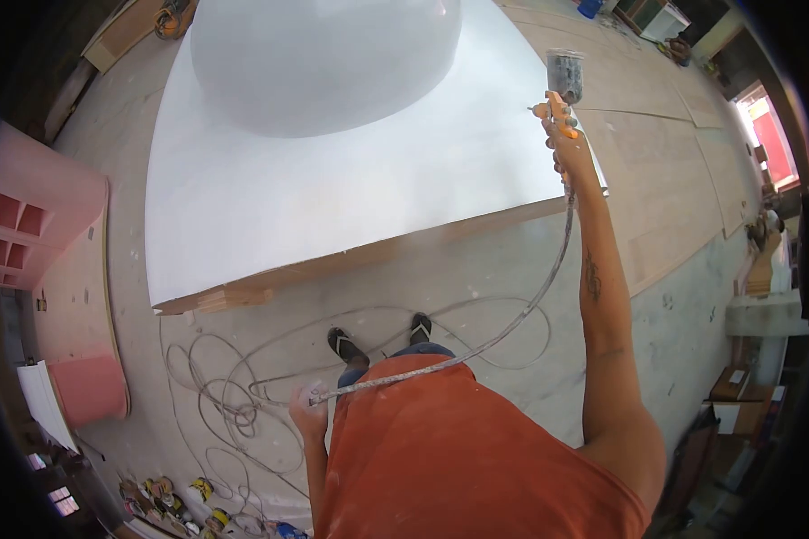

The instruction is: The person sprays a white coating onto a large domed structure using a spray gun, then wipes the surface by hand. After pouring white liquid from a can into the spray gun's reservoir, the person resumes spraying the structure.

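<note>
My right hand is wrapped round the handle of an orange spray gun with a paint-spattered metal cup on top. The gun is held out over the right edge of a large white panel. From its handle a speckled air hose curves down across my front. Low at my left side, my left hand is closed around that hose. A big rounded white dome rises from the panel's far part.
Loose hose coils lie on the floor by my feet. Pink cabinetry stands at the left, with power tools at lower left. Flat boards cover floor at the right. Boxes and clutter line the right side.
</note>
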Tool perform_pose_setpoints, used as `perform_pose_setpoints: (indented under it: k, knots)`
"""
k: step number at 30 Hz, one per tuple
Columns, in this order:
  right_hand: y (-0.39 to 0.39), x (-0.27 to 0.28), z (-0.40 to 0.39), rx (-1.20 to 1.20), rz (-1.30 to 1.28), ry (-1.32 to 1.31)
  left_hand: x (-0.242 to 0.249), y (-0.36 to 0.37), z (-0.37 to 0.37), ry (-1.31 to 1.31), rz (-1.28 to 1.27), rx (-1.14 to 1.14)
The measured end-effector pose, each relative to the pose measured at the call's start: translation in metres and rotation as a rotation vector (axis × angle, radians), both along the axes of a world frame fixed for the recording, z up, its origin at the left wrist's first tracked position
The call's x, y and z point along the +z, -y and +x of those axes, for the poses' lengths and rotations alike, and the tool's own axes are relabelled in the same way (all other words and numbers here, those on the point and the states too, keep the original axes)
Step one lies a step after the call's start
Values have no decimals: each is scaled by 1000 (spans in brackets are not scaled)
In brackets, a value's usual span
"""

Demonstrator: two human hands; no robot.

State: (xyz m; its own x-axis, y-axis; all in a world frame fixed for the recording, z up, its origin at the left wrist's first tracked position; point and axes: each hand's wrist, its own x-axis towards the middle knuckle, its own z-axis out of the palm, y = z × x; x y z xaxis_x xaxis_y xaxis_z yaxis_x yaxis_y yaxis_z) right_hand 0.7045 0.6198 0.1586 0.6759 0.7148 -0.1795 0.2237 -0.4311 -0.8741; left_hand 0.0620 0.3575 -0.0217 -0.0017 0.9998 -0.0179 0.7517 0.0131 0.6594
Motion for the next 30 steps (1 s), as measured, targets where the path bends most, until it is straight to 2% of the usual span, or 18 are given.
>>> perform_pose_setpoints:
  k: [4, 7, 11, 14, 16, 21, 24, 26, 30]
  knots:
    - [-28, -33, 28, -32, -9, 106, -11, -21, 28, 23, -53, -38]
    - [-48, -46, 44, -106, 58, 351, -5, -25, 45, 37, -71, -35]
    - [-71, -51, 76, -117, 86, 376, 8, -36, 67, 54, -10, -55]
    - [-70, -39, 78, -77, 36, 378, 39, -33, 71, 54, -14, -38]
    - [-59, -16, 70, -11, -72, 224, 61, -29, 69, 53, -19, -24]
    - [-17, 14, 33, 128, -83, 46, 75, -15, 50, -61, 26, 45]
    - [8, 51, -4, 210, -50, -104, 85, -6, 28, -131, 13, 129]
    - [32, 65, -43, 258, -19, -208, 85, 8, -3, -124, 45, 187]
    - [35, 40, -136, 302, -28, -333, 49, 11, -80, -108, 134, 309]
